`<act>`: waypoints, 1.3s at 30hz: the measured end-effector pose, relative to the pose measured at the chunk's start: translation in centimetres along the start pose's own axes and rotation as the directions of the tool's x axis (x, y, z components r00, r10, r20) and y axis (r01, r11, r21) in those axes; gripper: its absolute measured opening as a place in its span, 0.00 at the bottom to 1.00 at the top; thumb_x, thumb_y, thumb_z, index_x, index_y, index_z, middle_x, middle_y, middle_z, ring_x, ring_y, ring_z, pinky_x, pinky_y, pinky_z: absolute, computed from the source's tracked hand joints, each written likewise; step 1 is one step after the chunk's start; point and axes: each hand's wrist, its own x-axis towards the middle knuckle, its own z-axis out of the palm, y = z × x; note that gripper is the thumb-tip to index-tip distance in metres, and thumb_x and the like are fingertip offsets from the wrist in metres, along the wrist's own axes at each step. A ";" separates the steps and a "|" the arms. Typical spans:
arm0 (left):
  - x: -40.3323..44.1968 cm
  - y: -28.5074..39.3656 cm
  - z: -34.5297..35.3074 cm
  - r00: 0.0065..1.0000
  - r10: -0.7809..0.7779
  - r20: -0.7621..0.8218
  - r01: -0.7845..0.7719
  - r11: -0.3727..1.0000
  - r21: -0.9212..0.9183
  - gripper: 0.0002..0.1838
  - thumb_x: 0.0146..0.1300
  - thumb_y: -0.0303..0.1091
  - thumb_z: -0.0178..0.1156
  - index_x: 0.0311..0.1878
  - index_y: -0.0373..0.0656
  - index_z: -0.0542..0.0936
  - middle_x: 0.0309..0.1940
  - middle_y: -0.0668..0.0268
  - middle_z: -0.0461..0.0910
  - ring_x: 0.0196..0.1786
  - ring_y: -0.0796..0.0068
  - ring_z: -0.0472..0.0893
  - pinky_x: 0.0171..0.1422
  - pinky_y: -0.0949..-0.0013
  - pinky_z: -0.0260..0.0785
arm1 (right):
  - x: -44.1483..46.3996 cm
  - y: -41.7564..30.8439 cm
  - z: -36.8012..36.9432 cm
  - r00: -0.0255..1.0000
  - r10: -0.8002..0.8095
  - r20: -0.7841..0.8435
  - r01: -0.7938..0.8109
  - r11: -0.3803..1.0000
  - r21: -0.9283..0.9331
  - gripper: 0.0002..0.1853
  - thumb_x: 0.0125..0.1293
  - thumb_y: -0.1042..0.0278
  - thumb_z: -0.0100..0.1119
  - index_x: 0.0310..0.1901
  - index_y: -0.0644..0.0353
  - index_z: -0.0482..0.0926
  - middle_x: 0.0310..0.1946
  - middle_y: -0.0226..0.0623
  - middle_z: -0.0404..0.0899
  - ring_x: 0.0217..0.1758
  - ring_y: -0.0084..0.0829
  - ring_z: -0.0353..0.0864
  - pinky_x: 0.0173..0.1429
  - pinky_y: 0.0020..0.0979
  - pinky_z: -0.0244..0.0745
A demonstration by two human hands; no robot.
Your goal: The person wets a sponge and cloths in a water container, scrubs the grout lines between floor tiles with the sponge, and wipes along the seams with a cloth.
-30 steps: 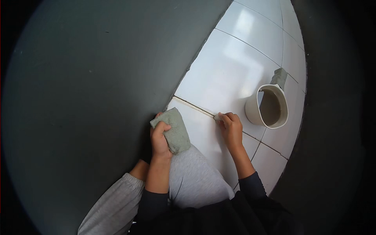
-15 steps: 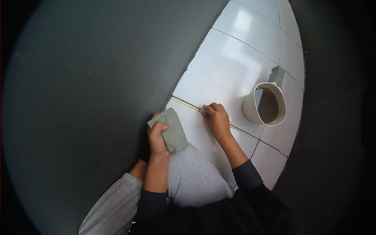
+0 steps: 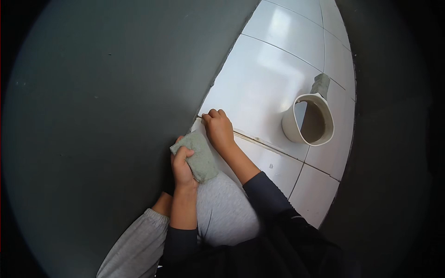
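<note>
My left hand (image 3: 182, 167) grips a grey-green sponge-like pad (image 3: 201, 156), the thumb pressed on its face, just above my knee. My right hand (image 3: 219, 129) is closed in a pinch at the left end of a joint between the white tiles (image 3: 266, 88). Whatever its fingertips hold is hidden behind the hand. Pale filler or residue (image 3: 259, 141) lies along the joint to the right of that hand, and a small smear (image 3: 271, 166) marks the tile below it.
A white cup (image 3: 290, 126) of cloudy brownish liquid stands on the tiles at the right. Behind it lies a grey-green piece (image 3: 321, 85). The dark grey surface (image 3: 116, 102) meets the tiles along a rough edge at the left.
My right hand has slid left along the joint to the tile edge. My left hand still holds the pad. The view has shifted slightly, so the cup appears a little further left.
</note>
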 end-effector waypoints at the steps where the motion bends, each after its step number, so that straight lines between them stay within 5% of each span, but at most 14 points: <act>1: -0.1 0.1 0.0 1.000 0.000 0.001 0.000 1.000 -0.004 0.13 0.46 0.26 0.47 0.38 0.39 0.72 0.32 0.67 0.71 0.34 0.76 0.72 0.41 0.73 0.68 | -0.1 0.1 -0.1 0.999 0.017 0.038 -0.017 1.000 -0.001 0.10 0.53 0.75 0.58 0.39 0.57 0.82 0.31 0.33 0.78 0.36 0.35 0.75 0.39 0.34 0.71; 11: -0.1 -0.2 0.2 1.000 -0.004 -0.020 0.004 1.000 -0.009 0.13 0.46 0.27 0.47 0.38 0.39 0.73 0.31 0.67 0.70 0.34 0.77 0.71 0.40 0.73 0.68 | -11.7 7.6 -13.7 0.970 0.244 -0.009 -0.243 0.961 -0.133 0.13 0.48 0.80 0.64 0.38 0.60 0.82 0.31 0.33 0.79 0.33 0.36 0.76 0.40 0.33 0.73; 15: 0.1 -0.5 0.1 1.000 -0.012 0.003 0.012 1.000 0.003 0.13 0.46 0.27 0.47 0.38 0.39 0.73 0.31 0.67 0.71 0.34 0.76 0.72 0.41 0.73 0.69 | -11.7 7.3 -13.7 0.964 0.262 -0.053 -0.267 0.952 -0.151 0.13 0.48 0.81 0.63 0.39 0.60 0.82 0.32 0.33 0.79 0.35 0.36 0.76 0.39 0.33 0.74; 25: 0.1 -0.3 -0.3 1.000 -0.013 0.003 0.013 1.000 -0.010 0.17 0.47 0.27 0.47 0.44 0.37 0.73 0.36 0.64 0.73 0.38 0.73 0.74 0.44 0.69 0.71 | 0.1 0.2 -0.7 0.999 0.046 0.002 -0.046 0.997 0.066 0.11 0.51 0.77 0.61 0.38 0.57 0.83 0.34 0.33 0.79 0.37 0.35 0.74 0.40 0.34 0.75; 31: -0.1 0.0 -0.4 0.999 -0.008 -0.035 0.007 1.000 -0.013 0.18 0.48 0.27 0.47 0.44 0.36 0.73 0.36 0.63 0.73 0.39 0.72 0.75 0.44 0.70 0.71 | -4.0 3.0 -5.2 0.996 0.075 0.052 -0.075 0.997 0.007 0.09 0.56 0.73 0.58 0.40 0.57 0.82 0.34 0.30 0.78 0.37 0.33 0.74 0.35 0.33 0.77; 35: 0.1 -0.3 -0.9 0.998 -0.035 0.057 0.037 0.999 -0.033 0.18 0.51 0.26 0.47 0.47 0.39 0.74 0.39 0.65 0.75 0.42 0.70 0.76 0.49 0.68 0.71 | -9.1 5.9 -11.6 0.988 0.157 -0.012 -0.158 0.983 -0.089 0.11 0.50 0.78 0.64 0.38 0.58 0.82 0.32 0.31 0.79 0.34 0.35 0.76 0.36 0.34 0.75; 39: -0.2 -0.3 0.3 0.998 0.008 -0.069 -0.011 0.999 -0.040 0.13 0.47 0.27 0.47 0.39 0.38 0.72 0.33 0.65 0.72 0.35 0.73 0.73 0.41 0.71 0.70 | -10.7 7.0 -12.5 0.976 0.212 -0.042 -0.214 0.975 -0.058 0.12 0.49 0.79 0.64 0.38 0.58 0.82 0.32 0.32 0.80 0.35 0.36 0.76 0.38 0.34 0.75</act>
